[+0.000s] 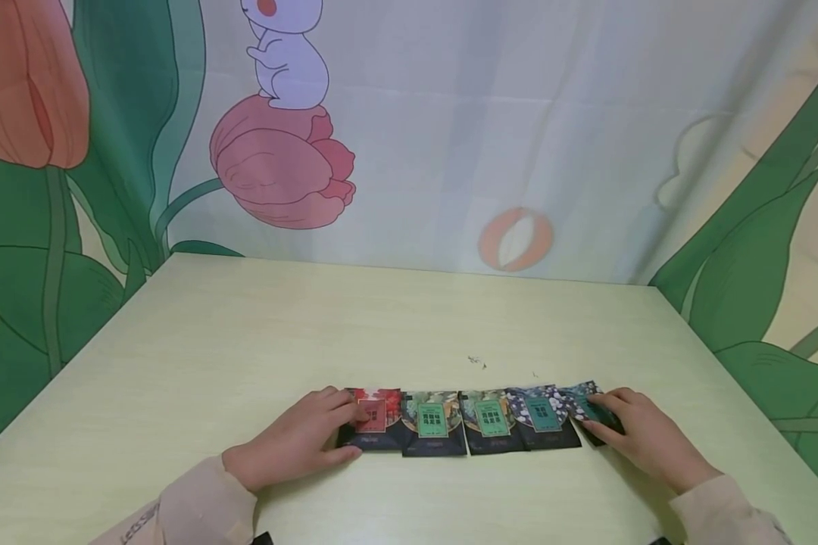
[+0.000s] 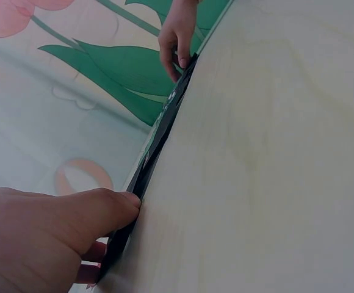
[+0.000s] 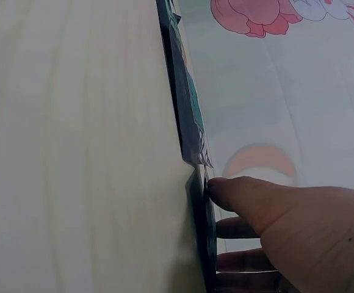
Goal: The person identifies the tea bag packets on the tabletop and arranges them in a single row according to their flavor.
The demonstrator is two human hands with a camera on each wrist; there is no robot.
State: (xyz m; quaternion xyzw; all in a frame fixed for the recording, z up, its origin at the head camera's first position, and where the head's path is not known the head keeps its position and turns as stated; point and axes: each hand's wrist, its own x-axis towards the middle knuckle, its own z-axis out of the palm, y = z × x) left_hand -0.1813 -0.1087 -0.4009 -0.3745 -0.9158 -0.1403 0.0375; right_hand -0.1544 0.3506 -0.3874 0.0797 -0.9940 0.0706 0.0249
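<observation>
Several small flat sachets lie in a row on the table. At the left end is a red-and-black sachet (image 1: 386, 437), and my left hand (image 1: 300, 435) rests on it, its fingers over the printed face and the thumb by the near edge. Two sachets with green labels, one (image 1: 432, 428) beside the other (image 1: 494, 428), come after it. Further right is a dark sachet with white blossoms and a teal label (image 1: 544, 416). My right hand (image 1: 644, 431) holds the similar rightmost sachet (image 1: 576, 395), which lies askew; fingers and thumb partly hide it.
A pale wood-grain table (image 1: 300, 325) spreads around the row. Small dark marks (image 1: 477, 362) show on its surface behind the sachets. A printed curtain (image 1: 423, 151) with flowers and a rabbit hangs along the table's back edge and sides.
</observation>
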